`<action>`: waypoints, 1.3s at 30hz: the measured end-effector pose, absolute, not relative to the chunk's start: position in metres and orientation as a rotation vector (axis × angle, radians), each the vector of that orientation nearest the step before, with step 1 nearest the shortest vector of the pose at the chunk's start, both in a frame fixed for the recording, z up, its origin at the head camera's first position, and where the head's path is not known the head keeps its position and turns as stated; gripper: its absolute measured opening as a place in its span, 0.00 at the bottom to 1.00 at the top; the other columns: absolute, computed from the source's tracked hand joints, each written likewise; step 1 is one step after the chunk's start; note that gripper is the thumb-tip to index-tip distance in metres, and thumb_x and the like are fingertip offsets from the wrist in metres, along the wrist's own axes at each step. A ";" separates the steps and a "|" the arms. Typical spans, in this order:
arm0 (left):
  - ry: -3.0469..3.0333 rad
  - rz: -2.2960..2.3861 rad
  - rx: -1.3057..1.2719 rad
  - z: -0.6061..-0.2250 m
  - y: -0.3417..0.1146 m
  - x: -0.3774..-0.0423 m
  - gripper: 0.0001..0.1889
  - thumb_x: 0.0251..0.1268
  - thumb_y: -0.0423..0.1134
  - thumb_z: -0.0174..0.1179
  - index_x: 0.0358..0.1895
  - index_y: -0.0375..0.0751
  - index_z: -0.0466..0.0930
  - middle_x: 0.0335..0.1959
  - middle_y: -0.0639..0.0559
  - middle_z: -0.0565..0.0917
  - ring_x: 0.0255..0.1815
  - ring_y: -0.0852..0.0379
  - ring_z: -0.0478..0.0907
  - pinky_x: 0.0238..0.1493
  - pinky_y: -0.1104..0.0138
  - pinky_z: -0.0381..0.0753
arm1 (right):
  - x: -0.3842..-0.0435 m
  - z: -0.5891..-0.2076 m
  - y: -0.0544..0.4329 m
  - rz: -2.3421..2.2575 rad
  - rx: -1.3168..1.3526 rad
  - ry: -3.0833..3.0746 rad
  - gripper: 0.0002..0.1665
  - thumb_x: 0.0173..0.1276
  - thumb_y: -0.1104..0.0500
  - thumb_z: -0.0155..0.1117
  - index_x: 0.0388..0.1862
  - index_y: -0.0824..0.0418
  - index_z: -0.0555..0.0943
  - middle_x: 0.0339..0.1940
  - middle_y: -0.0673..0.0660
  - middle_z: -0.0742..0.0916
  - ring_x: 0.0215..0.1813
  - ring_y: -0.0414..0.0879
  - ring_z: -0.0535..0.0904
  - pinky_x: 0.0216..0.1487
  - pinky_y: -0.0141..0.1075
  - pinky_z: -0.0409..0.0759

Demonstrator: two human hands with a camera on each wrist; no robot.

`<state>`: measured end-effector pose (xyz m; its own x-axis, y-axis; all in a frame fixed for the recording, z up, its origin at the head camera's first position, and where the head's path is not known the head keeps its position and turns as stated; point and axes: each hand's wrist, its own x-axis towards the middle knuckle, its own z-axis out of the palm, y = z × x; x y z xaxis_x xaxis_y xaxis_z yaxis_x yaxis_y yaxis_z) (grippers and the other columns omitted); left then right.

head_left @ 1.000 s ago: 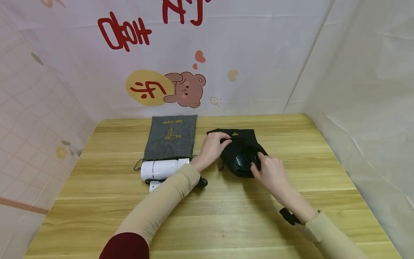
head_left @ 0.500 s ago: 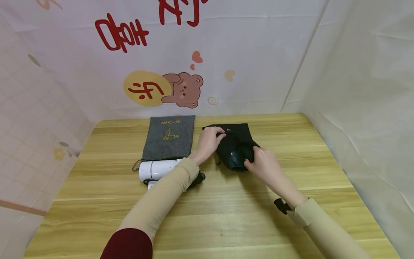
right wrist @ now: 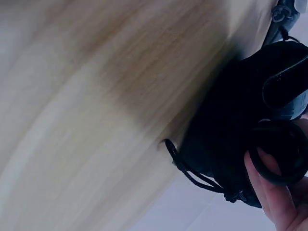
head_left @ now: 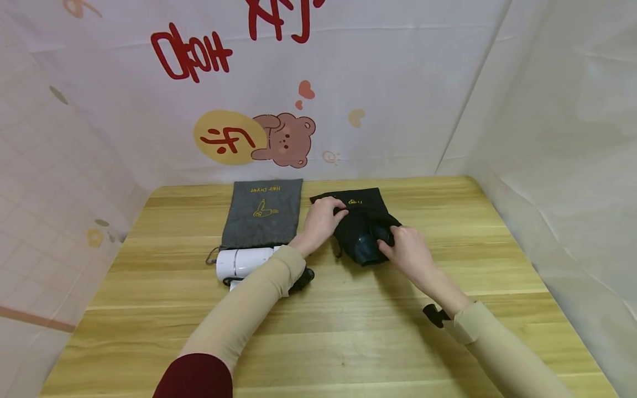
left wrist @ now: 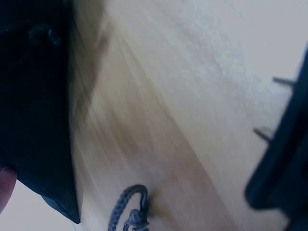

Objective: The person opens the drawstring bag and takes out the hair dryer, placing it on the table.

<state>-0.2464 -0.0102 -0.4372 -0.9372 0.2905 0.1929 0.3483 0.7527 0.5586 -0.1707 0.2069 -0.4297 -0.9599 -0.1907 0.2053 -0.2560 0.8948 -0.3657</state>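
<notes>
A black drawstring bag [head_left: 343,226] with a yellow print lies on the right half of the table, bunched toward me. In its mouth shows a glossy black hair dryer [head_left: 367,249], partly covered by the cloth. My left hand [head_left: 320,220] pinches the bag's left edge near the print; one fingertip [left wrist: 6,183] shows at the cloth in the left wrist view. On the other side my right hand [head_left: 410,250] grips a rounded black part of the dryer at the bag's mouth. In the right wrist view, fingers [right wrist: 276,192] curl into a black ring [right wrist: 279,180] beside the bag's cord.
Left of the black bag, a grey drawstring bag [head_left: 264,213] marked "Hair Dryer" lies flat. Below it is a white hair dryer [head_left: 242,262], partly behind my left sleeve [head_left: 249,312]. Its black plug [left wrist: 288,144] shows two prongs. Cloth walls [head_left: 388,83] enclose the table [head_left: 348,342].
Both hands and the black bag have moved slightly away from me and to the left. The holds look the same; the white dryer and grey bag have stayed put.
</notes>
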 end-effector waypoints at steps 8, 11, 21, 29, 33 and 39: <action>-2.841 -0.927 -0.529 -0.437 -0.012 -0.249 0.11 0.77 0.42 0.64 0.52 0.42 0.91 0.52 0.45 0.92 0.49 0.48 0.90 0.52 0.58 0.90 | -0.158 -0.423 0.217 0.668 0.410 -2.866 0.15 0.71 0.59 0.71 0.30 0.71 0.82 0.17 0.57 0.74 0.21 0.43 0.61 0.24 0.31 0.54; -2.830 -0.936 -0.532 -0.435 -0.012 -0.250 0.11 0.77 0.42 0.64 0.52 0.43 0.91 0.52 0.45 0.93 0.47 0.48 0.91 0.50 0.58 0.90 | -0.150 -0.415 0.220 0.697 0.415 -2.852 0.16 0.70 0.60 0.72 0.39 0.76 0.87 0.26 0.70 0.86 0.20 0.43 0.62 0.23 0.31 0.56; -2.864 -0.928 -0.530 -0.429 -0.005 -0.242 0.11 0.77 0.44 0.64 0.50 0.44 0.91 0.49 0.47 0.93 0.42 0.51 0.91 0.45 0.60 0.90 | -0.139 -0.404 0.201 0.495 0.428 -2.795 0.16 0.67 0.60 0.74 0.25 0.66 0.78 0.15 0.56 0.76 0.19 0.46 0.67 0.21 0.32 0.60; -2.859 -0.913 -0.507 -0.436 -0.005 -0.245 0.10 0.76 0.43 0.65 0.48 0.43 0.92 0.47 0.47 0.94 0.44 0.50 0.91 0.48 0.59 0.90 | -0.131 -0.402 0.193 0.514 0.453 -2.765 0.15 0.66 0.61 0.74 0.26 0.67 0.78 0.17 0.57 0.77 0.19 0.45 0.68 0.21 0.32 0.60; -2.861 -0.913 -0.465 -0.437 -0.010 -0.248 0.10 0.76 0.43 0.64 0.49 0.44 0.91 0.48 0.47 0.94 0.43 0.50 0.91 0.47 0.59 0.89 | -0.129 -0.399 0.203 0.579 0.473 -2.744 0.15 0.65 0.62 0.75 0.25 0.64 0.78 0.16 0.55 0.76 0.20 0.43 0.65 0.23 0.30 0.59; -2.862 -0.949 -0.430 -0.437 -0.018 -0.253 0.10 0.76 0.43 0.64 0.49 0.43 0.91 0.47 0.45 0.93 0.40 0.49 0.90 0.44 0.59 0.89 | -0.126 -0.397 0.216 0.616 0.526 -2.714 0.10 0.65 0.62 0.76 0.33 0.67 0.84 0.18 0.54 0.79 0.21 0.41 0.66 0.23 0.28 0.60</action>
<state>-0.2532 -0.0176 -0.4369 -0.9557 0.2350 0.1775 0.2945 0.7665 0.5707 -0.1263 0.2162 -0.3970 -0.8852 -0.2809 0.3709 -0.4136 0.8402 -0.3507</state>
